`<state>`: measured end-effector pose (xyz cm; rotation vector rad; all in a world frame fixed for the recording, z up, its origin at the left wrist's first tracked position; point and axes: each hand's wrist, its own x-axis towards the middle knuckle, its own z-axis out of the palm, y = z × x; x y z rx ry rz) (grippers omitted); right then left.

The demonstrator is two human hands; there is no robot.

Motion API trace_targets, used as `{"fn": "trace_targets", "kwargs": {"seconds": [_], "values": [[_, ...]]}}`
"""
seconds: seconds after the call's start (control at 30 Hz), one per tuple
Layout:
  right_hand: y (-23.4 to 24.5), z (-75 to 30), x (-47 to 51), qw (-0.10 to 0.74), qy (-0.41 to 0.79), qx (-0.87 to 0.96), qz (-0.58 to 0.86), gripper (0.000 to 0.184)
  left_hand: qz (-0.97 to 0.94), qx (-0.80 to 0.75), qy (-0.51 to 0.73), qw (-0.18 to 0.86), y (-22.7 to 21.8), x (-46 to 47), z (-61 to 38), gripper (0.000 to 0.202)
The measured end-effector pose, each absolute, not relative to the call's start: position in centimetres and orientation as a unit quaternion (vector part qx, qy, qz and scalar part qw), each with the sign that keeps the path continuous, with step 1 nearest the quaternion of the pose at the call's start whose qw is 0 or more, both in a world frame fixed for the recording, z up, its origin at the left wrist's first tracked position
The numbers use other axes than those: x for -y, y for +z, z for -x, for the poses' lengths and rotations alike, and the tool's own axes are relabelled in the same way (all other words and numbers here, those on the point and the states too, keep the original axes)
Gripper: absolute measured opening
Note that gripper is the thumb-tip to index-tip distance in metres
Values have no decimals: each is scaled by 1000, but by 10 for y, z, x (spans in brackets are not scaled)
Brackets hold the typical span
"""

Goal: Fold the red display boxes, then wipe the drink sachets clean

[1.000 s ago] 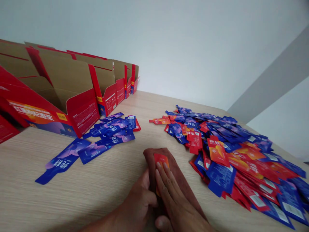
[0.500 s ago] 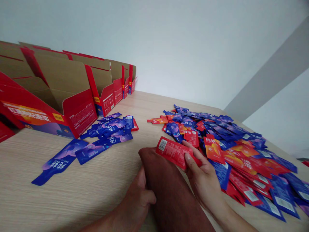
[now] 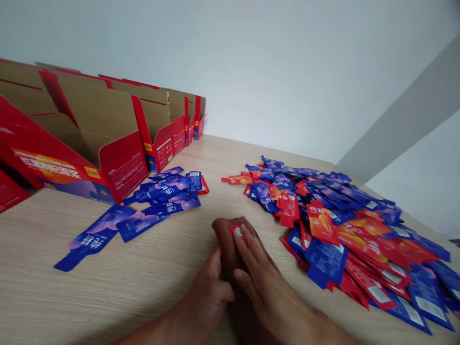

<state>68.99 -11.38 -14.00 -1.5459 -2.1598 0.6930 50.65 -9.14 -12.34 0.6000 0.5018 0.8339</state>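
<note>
A brown cloth (image 3: 226, 239) is bunched at the front middle of the table. My left hand (image 3: 204, 292) grips its left side, thumb toward the top. On the cloth lies a red sachet (image 3: 237, 230), mostly covered by my right hand (image 3: 266, 282). The fingers of that hand press together over the sachet, holding it against the cloth; only a corner with a bit of white label shows. To the right spreads a large heap of blue and red sachets (image 3: 323, 225), closest to my right hand.
A smaller group of mostly blue sachets (image 3: 168, 191) lies left of centre, with one blue sachet (image 3: 93, 235) nearest me. Several open red cardboard boxes (image 3: 124, 170) stand in a row along the back left. Behind the table (image 3: 154, 273) rises a pale wall.
My right hand has moved left with the red sachet, from beside the cloth onto it, and its fingers now cover most of the sachet. My left hand keeps its grip.
</note>
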Motion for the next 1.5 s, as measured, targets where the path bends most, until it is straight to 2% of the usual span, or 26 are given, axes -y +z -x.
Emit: {"fn": "trace_targets", "kwargs": {"seconds": [0.17,0.27,0.4,0.63,0.77,0.93,1.07,1.27,1.5], "values": [[-151,-692,142,189,282,780,526,95,-274,-258,370,850,-125,92,-504,111],[-145,-691,147,157,320,768,532,96,-295,-252,372,843,-128,92,-505,110],[-126,-682,137,145,334,743,562,87,-326,-238,374,835,-129,92,-507,109],[-118,-692,100,287,275,732,553,70,-337,-197,355,849,-131,94,-508,118],[-105,-716,74,317,249,674,619,64,-323,-230,369,841,-132,96,-511,119],[-81,-729,30,367,190,636,652,37,-312,-306,370,820,-131,97,-512,119],[-76,-701,-28,390,198,609,662,26,-311,-297,365,826,-130,96,-512,120],[-95,-622,-116,337,215,613,682,33,-306,-260,367,839,-137,90,-514,129],[-101,-601,-146,172,140,704,675,33,-334,-202,371,843,-155,85,-507,122]]}}
